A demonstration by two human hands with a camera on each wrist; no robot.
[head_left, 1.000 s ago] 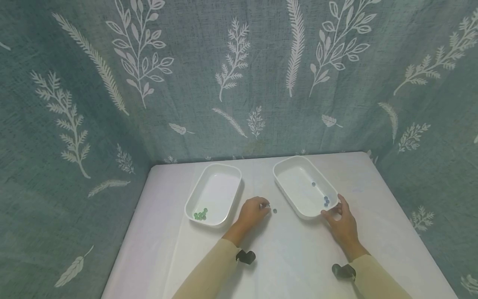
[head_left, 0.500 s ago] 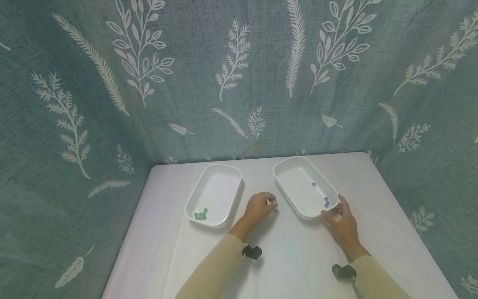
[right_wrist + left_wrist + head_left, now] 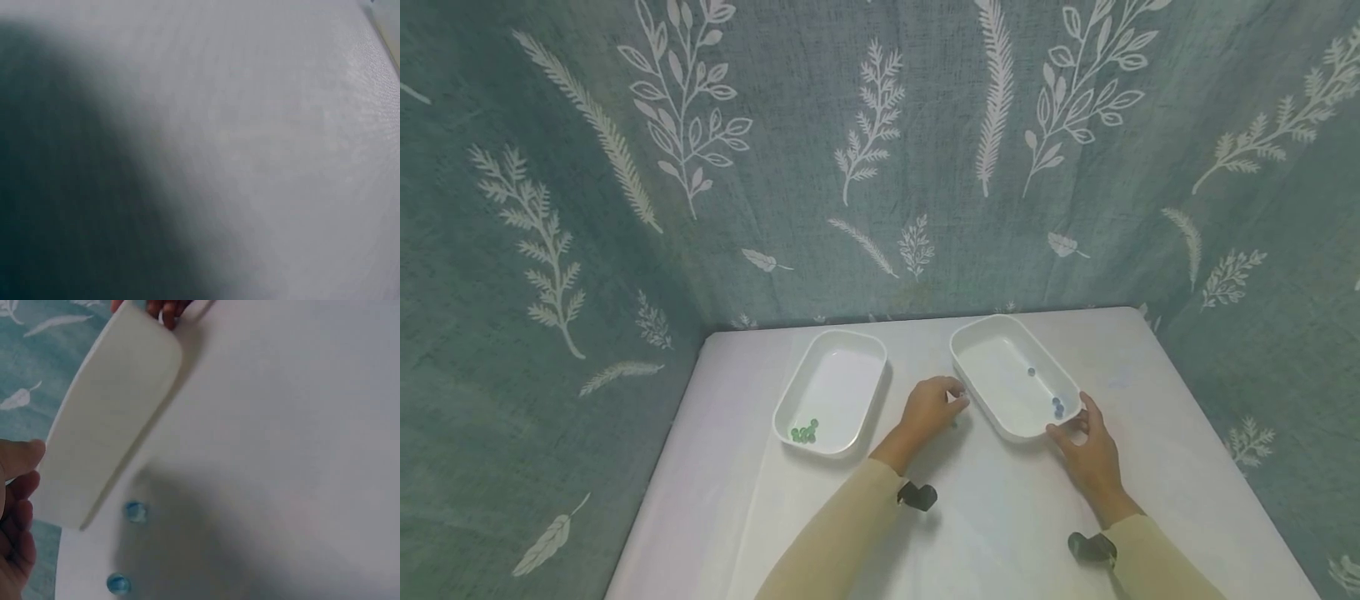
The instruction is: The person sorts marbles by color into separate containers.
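My left hand (image 3: 931, 405) is beside the left wall of the right white tray (image 3: 976, 392), thumb and fingertips together at its rim. A small pale glint shows at those fingertips, seemingly a glass marble, mostly hidden by the fingers. On the cloth below lie two blue glass marbles (image 3: 135, 511) in the left wrist view; the head view shows one small marble (image 3: 954, 425) there. My right hand (image 3: 1088, 450) grips the near right corner of the same tray, thumb at the front edge. Several blue marbles (image 3: 1057, 408) lie inside it.
Another white tray (image 3: 850, 392) stands to the left, with several green marbles (image 3: 803, 433) in its near end. A white cloth covers the table (image 3: 1000, 517). Patterned green-blue fabric (image 3: 805, 167) hangs behind and at both sides. The right wrist view is mostly blurred cloth.
My left hand has moved right and slightly away from me, from over the cloth to the right tray's left rim. The right hand stays on the tray corner.
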